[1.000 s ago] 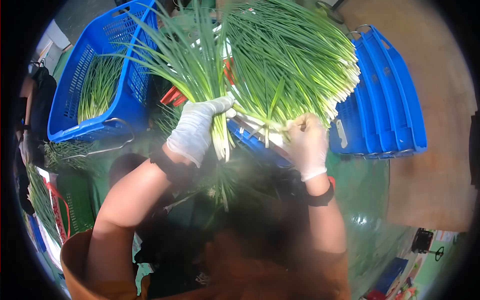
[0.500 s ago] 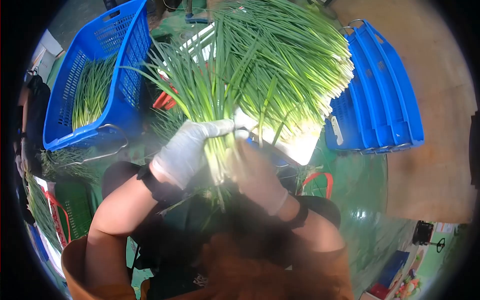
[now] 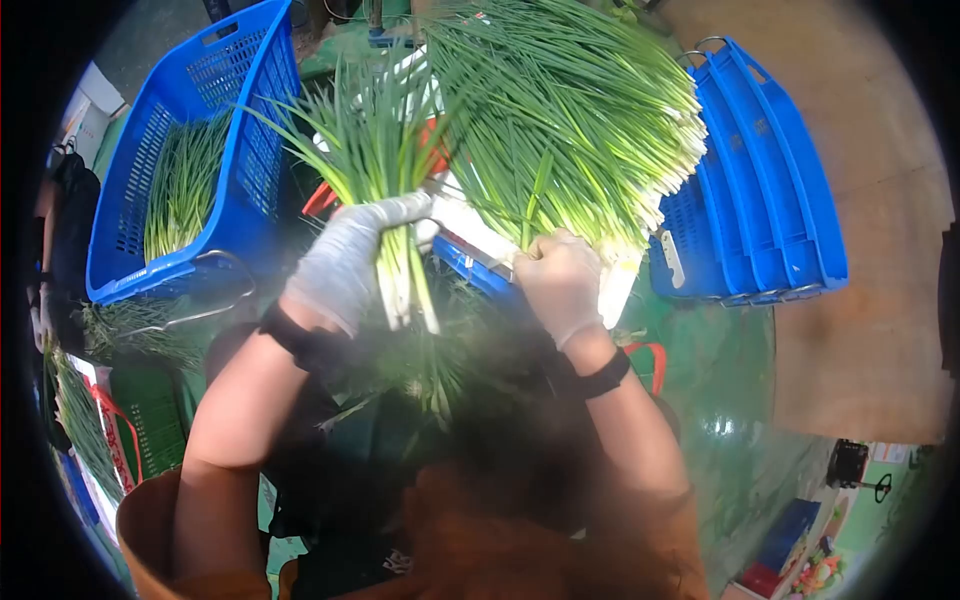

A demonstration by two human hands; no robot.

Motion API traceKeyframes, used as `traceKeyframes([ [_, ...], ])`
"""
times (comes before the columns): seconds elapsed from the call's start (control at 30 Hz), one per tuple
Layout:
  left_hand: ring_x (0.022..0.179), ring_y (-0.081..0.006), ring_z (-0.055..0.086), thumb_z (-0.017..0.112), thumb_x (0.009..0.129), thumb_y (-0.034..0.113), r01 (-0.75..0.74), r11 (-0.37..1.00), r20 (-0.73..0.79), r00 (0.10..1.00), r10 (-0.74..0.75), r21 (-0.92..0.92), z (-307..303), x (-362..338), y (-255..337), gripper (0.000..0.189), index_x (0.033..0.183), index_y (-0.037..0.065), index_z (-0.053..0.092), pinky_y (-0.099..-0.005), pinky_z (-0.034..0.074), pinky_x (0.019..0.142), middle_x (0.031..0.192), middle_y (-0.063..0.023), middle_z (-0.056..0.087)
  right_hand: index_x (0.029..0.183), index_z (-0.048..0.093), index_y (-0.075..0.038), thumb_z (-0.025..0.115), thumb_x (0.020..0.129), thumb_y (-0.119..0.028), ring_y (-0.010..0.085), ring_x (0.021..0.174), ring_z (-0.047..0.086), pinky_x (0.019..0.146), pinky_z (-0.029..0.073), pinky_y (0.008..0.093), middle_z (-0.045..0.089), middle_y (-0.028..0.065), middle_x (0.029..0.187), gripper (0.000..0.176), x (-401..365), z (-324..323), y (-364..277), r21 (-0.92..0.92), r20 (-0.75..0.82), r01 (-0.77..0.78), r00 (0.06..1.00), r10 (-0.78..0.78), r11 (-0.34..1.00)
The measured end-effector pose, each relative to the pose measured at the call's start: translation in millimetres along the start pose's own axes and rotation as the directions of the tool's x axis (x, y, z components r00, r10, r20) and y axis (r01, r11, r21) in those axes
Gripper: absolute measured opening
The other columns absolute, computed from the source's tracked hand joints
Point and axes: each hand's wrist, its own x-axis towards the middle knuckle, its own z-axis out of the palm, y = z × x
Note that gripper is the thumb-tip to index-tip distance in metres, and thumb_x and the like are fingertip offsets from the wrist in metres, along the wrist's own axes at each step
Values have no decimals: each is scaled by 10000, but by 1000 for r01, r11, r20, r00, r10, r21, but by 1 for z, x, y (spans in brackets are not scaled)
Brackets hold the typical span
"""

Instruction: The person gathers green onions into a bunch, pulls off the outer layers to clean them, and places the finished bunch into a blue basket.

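Observation:
My gloved left hand (image 3: 350, 245) is closed around a bunch of green onions (image 3: 385, 160). Their leaves fan upward, and the white root ends hang below my fist. To the right, my gloved right hand (image 3: 562, 280) has its fingers curled at the near edge of a large pile of green onions (image 3: 570, 120). Stems from the pile run into those fingers, which appear to pinch a green onion; the fingertips are partly hidden. The pile lies on a white board (image 3: 618, 290), root ends toward the right.
A blue crate (image 3: 265, 140) with more green onions stands at the left. Stacked blue crates (image 3: 765, 190) are at the right, beside a brown board (image 3: 860, 300). Loose trimmings (image 3: 440, 370) lie below my hands. Another person's arm (image 3: 47, 240) shows at the far left.
My right hand has moved from the bunch's root ends rightward and up to the pile's edge. My left hand has shifted slightly left and up with the bunch.

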Motion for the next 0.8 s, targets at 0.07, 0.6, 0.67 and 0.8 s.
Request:
traceKeyframes([
  [0.07,639,-133,619,626,851,66,93,995,5,996,-93,-20,2,-3,-4,173,1010,-1,611,-242,522,576,813,-50,646,624,599,-68,635,732,-182,325,756,561,687,427,431,584,122,731,162,-2,-2,-9,183,28,-92,996,88,979],
  [0.6,748,-168,656,642,821,13,213,975,329,918,-222,64,0,-23,-27,283,1098,-18,589,-294,551,682,910,-92,662,892,566,-24,594,923,-242,52,652,536,580,415,192,587,7,759,222,-30,-22,-51,658,753,-747,653,82,-91],
  [0.67,745,-182,655,652,802,-10,169,977,339,918,-205,132,-5,-21,-34,290,1086,-15,590,-305,554,674,901,-90,659,822,559,-22,588,913,-195,60,617,539,564,420,200,590,24,726,198,-31,-22,-53,684,726,-729,681,100,-4],
  [0.8,731,-204,659,657,768,-48,6,986,228,973,-44,165,1,-26,-18,302,1061,-41,586,-309,563,675,881,-103,652,704,550,2,598,860,-189,117,537,533,520,438,262,568,64,619,251,-49,-11,-53,726,659,-613,750,-60,311],
])
